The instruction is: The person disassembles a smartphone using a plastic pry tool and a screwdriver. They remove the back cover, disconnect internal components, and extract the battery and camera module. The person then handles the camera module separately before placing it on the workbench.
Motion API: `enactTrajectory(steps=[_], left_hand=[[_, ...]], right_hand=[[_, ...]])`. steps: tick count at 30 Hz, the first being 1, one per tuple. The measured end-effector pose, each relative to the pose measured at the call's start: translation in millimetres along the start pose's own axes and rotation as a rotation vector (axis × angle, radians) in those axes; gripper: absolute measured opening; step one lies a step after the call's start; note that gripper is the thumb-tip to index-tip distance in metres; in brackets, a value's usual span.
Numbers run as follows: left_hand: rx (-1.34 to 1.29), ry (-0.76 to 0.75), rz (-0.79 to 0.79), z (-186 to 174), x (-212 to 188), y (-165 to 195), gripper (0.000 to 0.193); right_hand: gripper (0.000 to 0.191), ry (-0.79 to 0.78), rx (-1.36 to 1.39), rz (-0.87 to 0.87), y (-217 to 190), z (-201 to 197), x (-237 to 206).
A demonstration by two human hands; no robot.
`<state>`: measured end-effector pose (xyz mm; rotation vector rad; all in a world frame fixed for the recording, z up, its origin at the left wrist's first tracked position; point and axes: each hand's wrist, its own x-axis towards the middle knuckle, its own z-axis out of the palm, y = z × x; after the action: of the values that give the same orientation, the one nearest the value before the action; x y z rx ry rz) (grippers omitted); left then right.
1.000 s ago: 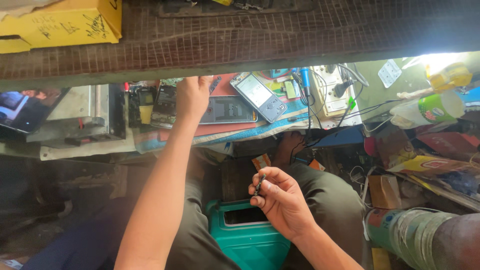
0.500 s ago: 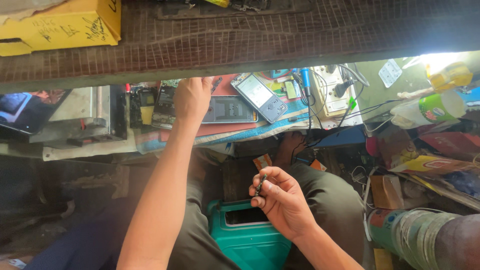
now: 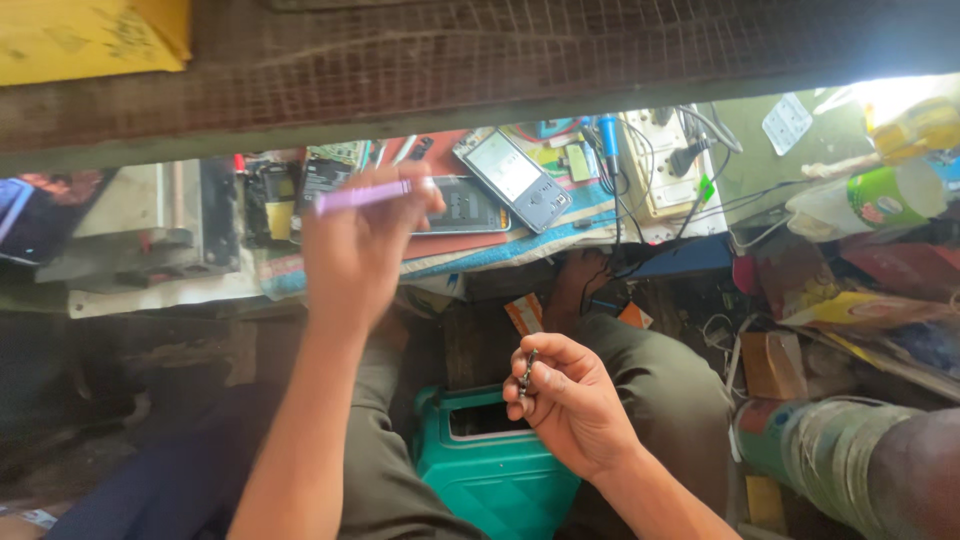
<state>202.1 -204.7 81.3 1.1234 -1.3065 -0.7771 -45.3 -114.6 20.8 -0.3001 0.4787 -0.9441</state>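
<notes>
Left hand (image 3: 355, 250) closed on a purple tool (image 3: 365, 195), long axis lying left to right, raised just before the dark phone (image 3: 465, 205) on the bench. Right hand (image 3: 570, 400) pinches a small metal part (image 3: 526, 372) upright, lower, over the green box (image 3: 490, 470)

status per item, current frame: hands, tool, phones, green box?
left hand: raised over the bench, gripping a purple tool
purple tool: held level, motion-blurred
right hand: closed on a small dark part
small dark part: pinched upright
silver phone: face up, screen dark
green box: top opening uncovered
</notes>
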Motion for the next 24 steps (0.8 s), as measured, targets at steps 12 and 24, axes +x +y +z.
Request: enactTrajectory(steps=[12,24], left_hand=[[-0.307,-0.075,-0.013,12.4,-107.2,24.7,0.022],[0.853,-0.013,0.116,10.2,76.6,-99.6,0.021]], right_hand=[[0.025,-0.097,0.033,0.006,-7.5,-22.8,-11.0],[0.021,0.052,0.017,0.07,-6.2,-9.3,-1.4]])
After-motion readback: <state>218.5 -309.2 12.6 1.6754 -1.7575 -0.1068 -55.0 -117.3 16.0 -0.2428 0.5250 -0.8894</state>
